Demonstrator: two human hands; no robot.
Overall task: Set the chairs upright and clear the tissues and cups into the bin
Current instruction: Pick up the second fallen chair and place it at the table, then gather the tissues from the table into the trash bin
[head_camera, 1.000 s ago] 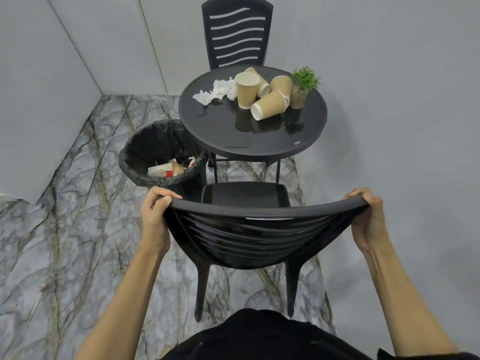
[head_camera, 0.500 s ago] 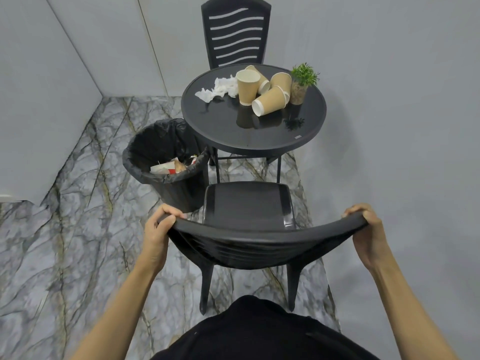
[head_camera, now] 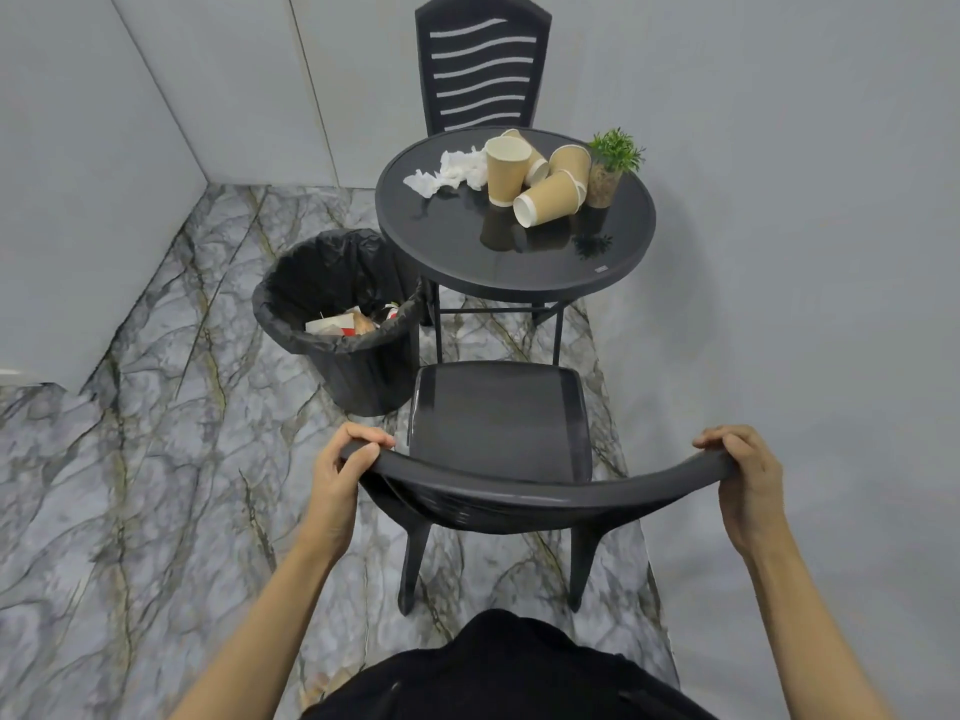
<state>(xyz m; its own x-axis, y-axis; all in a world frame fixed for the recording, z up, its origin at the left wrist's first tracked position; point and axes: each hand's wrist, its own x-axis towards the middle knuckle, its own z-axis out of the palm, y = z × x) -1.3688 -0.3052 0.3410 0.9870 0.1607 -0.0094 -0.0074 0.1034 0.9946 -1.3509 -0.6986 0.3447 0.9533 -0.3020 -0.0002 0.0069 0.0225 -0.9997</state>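
Note:
A black plastic chair [head_camera: 498, 423] stands upright on its legs right in front of me, its seat facing the table. My left hand [head_camera: 343, 475] grips the left end of its backrest top and my right hand [head_camera: 748, 475] grips the right end. A second black chair [head_camera: 483, 65] stands upright behind the round black table [head_camera: 457, 262]. On the table lie crumpled white tissues [head_camera: 452, 171] and several brown paper cups [head_camera: 548, 197], one upright [head_camera: 506, 168], the others tipped over. The black-lined bin [head_camera: 337, 314] stands on the floor left of the table.
A small potted plant [head_camera: 610, 166] stands at the table's right rear. The bin holds some rubbish. Grey walls close in behind and on the right. Marble floor stretches to the left of the chair and bin.
The near chair has come back towards me and away from the table, so more of its seat shows; both hands stay on the backrest and sit lower in view.

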